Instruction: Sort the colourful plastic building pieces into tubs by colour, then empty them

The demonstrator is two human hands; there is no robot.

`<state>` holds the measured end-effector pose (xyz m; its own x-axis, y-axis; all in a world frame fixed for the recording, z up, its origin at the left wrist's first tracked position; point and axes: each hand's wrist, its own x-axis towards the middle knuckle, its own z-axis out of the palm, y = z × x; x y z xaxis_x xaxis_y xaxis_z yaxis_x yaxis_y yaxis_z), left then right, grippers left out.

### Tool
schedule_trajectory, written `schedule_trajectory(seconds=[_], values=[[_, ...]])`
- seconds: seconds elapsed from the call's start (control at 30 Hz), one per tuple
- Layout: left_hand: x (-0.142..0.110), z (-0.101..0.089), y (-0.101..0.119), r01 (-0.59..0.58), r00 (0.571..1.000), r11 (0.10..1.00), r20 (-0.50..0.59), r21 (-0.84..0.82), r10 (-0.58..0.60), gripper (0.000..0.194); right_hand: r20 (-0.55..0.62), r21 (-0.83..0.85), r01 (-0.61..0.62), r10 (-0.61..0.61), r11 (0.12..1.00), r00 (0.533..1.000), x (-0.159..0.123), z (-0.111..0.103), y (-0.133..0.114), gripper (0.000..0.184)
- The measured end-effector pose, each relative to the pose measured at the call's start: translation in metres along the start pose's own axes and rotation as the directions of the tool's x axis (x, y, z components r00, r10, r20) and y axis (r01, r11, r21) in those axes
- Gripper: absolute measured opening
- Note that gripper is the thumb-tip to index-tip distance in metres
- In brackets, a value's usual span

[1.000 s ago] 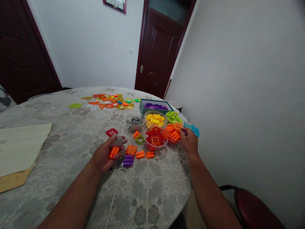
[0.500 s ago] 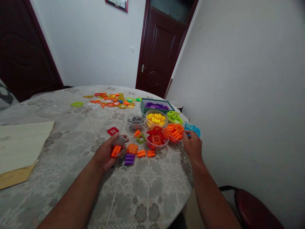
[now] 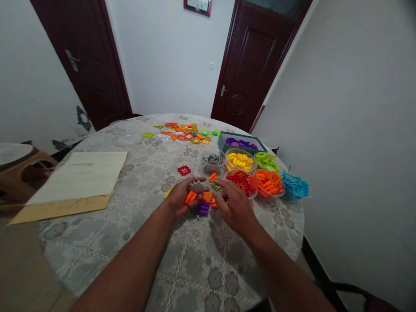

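Right hand (image 3: pixel 236 209) now nearer gray piece (image 3: pixel 199 187) in left hand (image 3: pixel 178 198)

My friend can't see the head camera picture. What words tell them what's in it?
A person's left hand holds a grey toothed piece and an orange piece over a patterned tablecloth, the right hand close by. Beyond, clear bowls hold colourful pieces, and more lie scattered farther back.
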<state>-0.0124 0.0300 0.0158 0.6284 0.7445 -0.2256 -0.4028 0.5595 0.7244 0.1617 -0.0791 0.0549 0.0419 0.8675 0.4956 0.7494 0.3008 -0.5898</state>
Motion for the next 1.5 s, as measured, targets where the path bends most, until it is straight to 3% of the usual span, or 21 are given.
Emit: schedule_trajectory(seconds=[0.13,0.23,0.4,0.57,0.7,0.83,1.07,1.37,1.5], values=[[0.000,-0.001,-0.006,-0.010,0.999,0.998,0.043,0.059,0.008,0.039,0.085,0.095,0.012,-0.021,0.995,0.996,0.011,0.028,-0.009,0.035],[0.001,-0.001,-0.007,-0.004,0.999,0.993,0.040,0.114,0.000,0.045,0.056,0.135,-0.033,0.026,0.990,0.998,0.011,0.033,-0.010,0.030],[0.001,-0.001,-0.003,0.018,1.000,0.997,0.010,0.075,-0.018,0.038,0.001,0.070,-0.186,0.186,0.980,0.983,0.020,0.006,-0.001,0.027],[0.002,-0.003,0.004,-0.057,0.996,0.997,-0.073,-0.045,0.053,0.026,-0.116,-0.073,-0.157,0.148,0.985,0.982,0.071,-0.027,0.031,0.033],[0.001,-0.007,0.008,-0.144,0.987,0.979,-0.093,-0.147,0.131,0.049,-0.134,-0.150,-0.152,0.132,0.977,0.982,0.116,-0.021,0.061,0.034],[0.002,-0.008,0.008,-0.189,0.976,0.977,-0.128,-0.100,0.176,0.058,-0.142,-0.115,-0.170,0.154,0.979,0.978,0.133,-0.003,0.073,0.043],[0.005,-0.005,0.004,-0.241,0.959,0.971,-0.154,0.014,0.240,0.056,-0.111,-0.150,-0.153,0.137,0.977,0.984,0.101,-0.003,0.046,0.029],[0.002,-0.004,0.001,-0.233,0.972,0.970,-0.024,0.069,0.235,0.049,0.182,0.040,-0.116,0.107,0.992,0.977,0.046,0.009,0.002,0.026],[0.003,-0.007,-0.002,-0.233,0.972,0.962,0.014,0.141,0.233,0.046,0.185,0.073,-0.117,0.101,0.990,0.978,0.034,0.016,-0.003,0.024]])
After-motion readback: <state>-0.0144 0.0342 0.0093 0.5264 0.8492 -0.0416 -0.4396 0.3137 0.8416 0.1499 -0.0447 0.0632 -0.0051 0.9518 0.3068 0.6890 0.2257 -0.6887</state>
